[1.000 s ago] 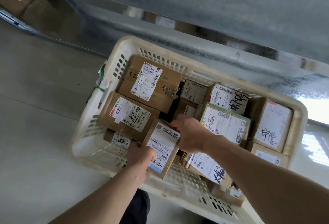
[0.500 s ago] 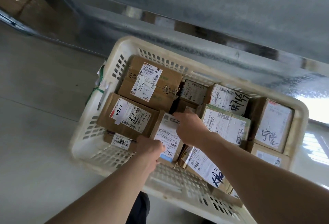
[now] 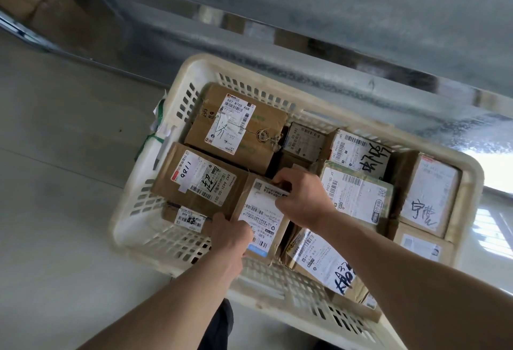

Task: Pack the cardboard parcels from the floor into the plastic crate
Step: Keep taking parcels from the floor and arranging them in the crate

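Note:
A cream plastic crate [image 3: 138,222] stands on the floor, filled with several labelled cardboard parcels. In its middle lies a small parcel [image 3: 259,212] with a white shipping label. My left hand [image 3: 231,234] grips its near left corner. My right hand [image 3: 301,197] curls over its far right edge, fingers on the label. To its left sits a larger parcel marked 1166 [image 3: 198,180], behind that a big parcel [image 3: 236,124]. On the right lie a taped parcel [image 3: 358,191] and a parcel with handwriting [image 3: 430,197].
A grey metal shelf unit [image 3: 305,16] runs behind the crate, with brown boxes [image 3: 33,2] under it at the far left. Pale floor [image 3: 55,210] stretches to the left and front of the crate. Bright window reflection lies at the right.
Both hands have pushed the small parcel farther into the crate and lowered it flatter between the 1166 parcel and the taped one. My left hand has slid along its near edge.

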A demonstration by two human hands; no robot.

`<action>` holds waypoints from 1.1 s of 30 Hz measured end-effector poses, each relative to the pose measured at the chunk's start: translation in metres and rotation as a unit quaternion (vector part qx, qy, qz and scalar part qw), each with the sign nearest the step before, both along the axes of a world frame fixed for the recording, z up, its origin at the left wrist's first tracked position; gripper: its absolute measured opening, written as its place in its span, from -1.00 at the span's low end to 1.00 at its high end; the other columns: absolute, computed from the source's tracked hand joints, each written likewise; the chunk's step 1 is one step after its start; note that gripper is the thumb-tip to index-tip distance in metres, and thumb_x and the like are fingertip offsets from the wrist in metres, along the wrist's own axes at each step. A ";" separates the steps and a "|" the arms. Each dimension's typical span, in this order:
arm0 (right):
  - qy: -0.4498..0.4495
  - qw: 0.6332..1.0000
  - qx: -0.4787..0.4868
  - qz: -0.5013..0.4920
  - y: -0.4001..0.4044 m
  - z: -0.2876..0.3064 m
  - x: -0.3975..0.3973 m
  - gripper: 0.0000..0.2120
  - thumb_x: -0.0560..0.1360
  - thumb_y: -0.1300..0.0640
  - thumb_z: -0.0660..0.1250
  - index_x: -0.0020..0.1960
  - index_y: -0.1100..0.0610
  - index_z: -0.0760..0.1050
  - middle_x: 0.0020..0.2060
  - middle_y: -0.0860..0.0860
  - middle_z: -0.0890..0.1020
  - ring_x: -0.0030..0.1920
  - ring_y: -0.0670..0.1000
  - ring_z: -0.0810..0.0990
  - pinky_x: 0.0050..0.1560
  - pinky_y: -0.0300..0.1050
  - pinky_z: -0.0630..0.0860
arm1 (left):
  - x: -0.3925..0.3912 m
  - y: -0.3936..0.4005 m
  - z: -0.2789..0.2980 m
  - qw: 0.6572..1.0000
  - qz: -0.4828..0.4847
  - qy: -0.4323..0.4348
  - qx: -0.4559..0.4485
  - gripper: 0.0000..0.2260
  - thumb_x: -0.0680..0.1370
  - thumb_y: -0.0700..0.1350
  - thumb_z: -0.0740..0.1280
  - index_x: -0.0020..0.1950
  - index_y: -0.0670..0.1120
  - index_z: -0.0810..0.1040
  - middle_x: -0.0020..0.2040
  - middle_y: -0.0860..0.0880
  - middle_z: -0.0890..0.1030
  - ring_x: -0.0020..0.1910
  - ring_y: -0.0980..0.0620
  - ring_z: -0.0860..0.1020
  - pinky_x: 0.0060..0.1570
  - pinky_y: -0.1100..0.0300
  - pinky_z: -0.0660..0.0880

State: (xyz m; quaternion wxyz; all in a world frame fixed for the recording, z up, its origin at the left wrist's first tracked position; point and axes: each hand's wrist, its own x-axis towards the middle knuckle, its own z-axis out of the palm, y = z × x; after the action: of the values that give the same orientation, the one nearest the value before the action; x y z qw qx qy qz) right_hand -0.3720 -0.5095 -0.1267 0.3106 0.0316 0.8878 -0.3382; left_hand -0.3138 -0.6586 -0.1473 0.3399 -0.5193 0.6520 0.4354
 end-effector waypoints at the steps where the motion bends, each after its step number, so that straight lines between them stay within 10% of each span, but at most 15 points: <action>1: 0.002 1.000 0.000 -0.002 0.000 0.000 0.000 -0.72 0.39 0.32 0.33 0.01 0.03 0.57 -0.06 -0.04 0.57 -0.09 0.01 0.59 -0.16 -0.12 0.66 | -0.001 0.001 0.000 1.000 0.001 0.000 -0.001 -0.63 0.45 -0.46 0.18 0.17 -0.11 0.37 0.10 -0.17 0.57 -0.07 -0.14 0.60 -0.44 0.16 0.40; 6: 0.005 0.999 0.036 -0.008 -0.003 -0.004 0.001 -0.66 0.43 0.36 0.27 0.11 0.08 0.59 0.02 0.00 0.52 -0.08 0.04 0.57 -0.20 -0.25 0.58 | -0.012 0.009 0.000 1.000 -0.001 -0.013 -0.012 -0.61 0.51 -0.42 0.22 0.30 -0.15 0.32 0.15 -0.17 0.54 -0.16 -0.05 0.52 -0.33 0.08 0.53; 15: 0.008 0.993 0.073 0.097 -0.010 -0.003 0.011 -0.35 0.57 0.41 0.15 0.63 0.10 0.17 0.45 0.13 0.40 0.40 0.20 0.43 0.36 0.01 0.52 | -0.014 0.007 -0.002 0.996 -0.089 -0.019 -0.027 -0.58 0.60 -0.36 0.23 0.41 -0.13 0.24 0.31 -0.20 0.48 -0.20 0.01 0.47 -0.29 0.07 0.59; 20: 0.085 0.957 0.110 0.257 0.009 0.010 0.035 -0.12 0.60 -0.11 0.26 0.65 -0.01 -0.29 0.63 0.10 -0.28 0.64 0.12 -0.26 0.61 0.18 -0.07 | -0.015 0.005 0.003 0.996 -0.089 -0.011 -0.023 -0.57 0.60 -0.33 0.25 0.42 -0.10 0.24 0.22 -0.14 0.55 -0.10 -0.03 0.53 -0.43 0.18 0.47; 25: 0.144 0.910 0.173 0.349 0.045 0.001 0.084 0.37 0.17 -0.55 0.39 0.68 0.08 -0.19 0.65 0.21 -0.13 0.64 0.20 -0.12 0.51 0.34 -0.12 | -0.014 0.006 0.006 0.997 -0.082 -0.005 -0.013 -0.59 0.59 -0.37 0.20 0.38 -0.08 0.25 0.18 -0.12 0.56 -0.16 0.00 0.54 -0.33 0.11 0.55; 33: 0.174 0.891 0.182 0.378 0.076 -0.025 0.111 0.30 0.20 -0.02 0.61 0.67 0.06 -0.17 0.66 0.14 -0.08 0.64 0.21 -0.14 0.52 0.35 -0.04 | -0.010 0.006 0.003 0.995 -0.090 -0.006 -0.040 -0.43 0.58 -0.38 0.22 0.53 -0.04 0.17 0.31 -0.15 0.52 -0.23 0.02 0.52 -0.10 -0.01 0.65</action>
State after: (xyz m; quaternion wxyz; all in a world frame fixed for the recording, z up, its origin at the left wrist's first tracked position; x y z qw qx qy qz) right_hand -0.2614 -0.4334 -0.1517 0.2439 -0.3094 0.9187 -0.0275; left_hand -0.3236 -0.6528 -0.1447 0.3605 -0.4744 0.7107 0.3739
